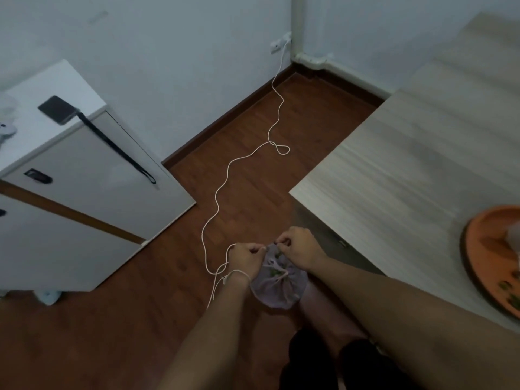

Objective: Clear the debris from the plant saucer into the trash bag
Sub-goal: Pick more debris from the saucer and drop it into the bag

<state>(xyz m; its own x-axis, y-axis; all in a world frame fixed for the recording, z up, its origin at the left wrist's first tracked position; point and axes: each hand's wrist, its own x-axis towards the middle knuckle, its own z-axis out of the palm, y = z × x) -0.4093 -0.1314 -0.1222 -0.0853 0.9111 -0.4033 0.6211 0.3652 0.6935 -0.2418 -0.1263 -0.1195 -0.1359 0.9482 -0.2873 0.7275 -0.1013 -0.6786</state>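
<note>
Head view: both hands [247, 258] [298, 247] pinch trash bag [277, 288]; saucer [484, 266] cropped.

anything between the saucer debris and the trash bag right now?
Yes. The trash bag sits on the floor with its mouth gathered; left hand and right hand each grip the top, pinching it. Green debris remains in the saucer on the table.

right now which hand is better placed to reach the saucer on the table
Right. The saucer sits on the table on the right side, and the right hand is nearer to it. The left hand is on the bag's far side. Both are pinching the bag top.
</note>
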